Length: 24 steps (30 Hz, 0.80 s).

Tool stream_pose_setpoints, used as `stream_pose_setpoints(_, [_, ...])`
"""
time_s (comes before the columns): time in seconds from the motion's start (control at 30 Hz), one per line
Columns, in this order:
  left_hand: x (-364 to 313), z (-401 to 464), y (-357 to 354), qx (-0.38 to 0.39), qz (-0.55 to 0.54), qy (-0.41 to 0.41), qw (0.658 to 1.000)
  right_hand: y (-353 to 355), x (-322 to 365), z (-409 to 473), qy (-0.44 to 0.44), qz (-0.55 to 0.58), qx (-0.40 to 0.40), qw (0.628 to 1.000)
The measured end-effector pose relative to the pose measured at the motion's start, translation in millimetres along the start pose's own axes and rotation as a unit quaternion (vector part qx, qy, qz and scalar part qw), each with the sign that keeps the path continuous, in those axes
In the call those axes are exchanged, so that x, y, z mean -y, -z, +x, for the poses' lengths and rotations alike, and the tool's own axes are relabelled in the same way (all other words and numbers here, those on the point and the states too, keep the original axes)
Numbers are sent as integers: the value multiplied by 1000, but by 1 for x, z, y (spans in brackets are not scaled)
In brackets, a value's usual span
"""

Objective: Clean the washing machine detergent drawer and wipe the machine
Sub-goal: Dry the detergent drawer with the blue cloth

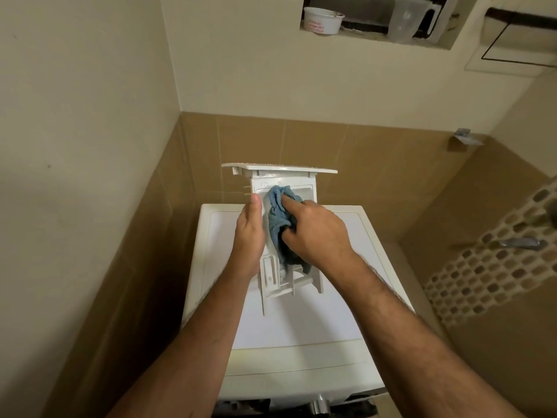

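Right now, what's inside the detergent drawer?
A blue cloth fills the detergent drawer, pressed in by the right hand; the left hand grips the drawer's side. White dividers show at the near end. The compartment floors under the cloth are hidden.

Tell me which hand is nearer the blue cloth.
Right. The right hand grips the blue cloth inside the detergent drawer; the left hand holds the drawer's left side, beside it.

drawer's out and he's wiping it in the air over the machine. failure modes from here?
1. The left hand alone holds the detergent drawer by one side; hard pressure could twist it loose onto the washing machine.
2. The blue cloth, pushed in by the right hand, could snag on the inner dividers.
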<state>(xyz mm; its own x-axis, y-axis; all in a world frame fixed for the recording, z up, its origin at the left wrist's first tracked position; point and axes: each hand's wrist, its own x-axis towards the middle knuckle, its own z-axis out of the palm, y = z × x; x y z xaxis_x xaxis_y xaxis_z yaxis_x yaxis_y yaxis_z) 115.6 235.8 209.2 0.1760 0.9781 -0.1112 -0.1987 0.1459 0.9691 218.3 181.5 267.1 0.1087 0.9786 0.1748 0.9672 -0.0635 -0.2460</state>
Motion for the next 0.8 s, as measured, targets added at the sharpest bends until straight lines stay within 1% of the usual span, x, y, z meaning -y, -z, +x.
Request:
stream_pose_setpoints(0.17, [-3,-6,0,17,29,-19,999,8,7,8,-27,-28,73,997])
stream_pose_setpoints(0.23, [-2,-6,0,12,38,-31,999,10,9,10,-39,-31,95,994])
stream_pose_setpoints(0.43, [3,-2,6,18,65,-53,996,11,12,15,-57,-3,141,988])
stream_pose_setpoints(0.7, [8,-7,8,10,78,-46,996,10,10,17,-65,32,182,981])
stream_pose_setpoints(0.8, [10,-8,8,19,84,-51,995,8,8,16,-65,31,194,978])
